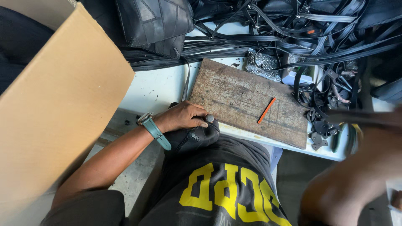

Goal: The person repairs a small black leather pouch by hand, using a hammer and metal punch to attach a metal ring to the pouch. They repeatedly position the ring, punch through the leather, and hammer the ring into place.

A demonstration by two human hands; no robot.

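Note:
My left hand (184,117), with a teal-strapped watch on the wrist, is closed on a small metal punch tool (209,119) and presses down on a black stitched leather piece (193,139) at the near edge of a rusty metal plate (243,94). An orange pencil (266,110) lies on the plate. My right arm (351,180) is raised at the right, blurred. Its hand (389,119) seems to grip a dark, blurred handle (356,117).
A large cardboard box (58,96) stands at the left. Black leather bags (153,23) and a tangle of black straps (301,33) cover the back of the white table (155,86). Small black leather cutouts (320,134) and a green-handled tool (337,141) lie at the plate's right.

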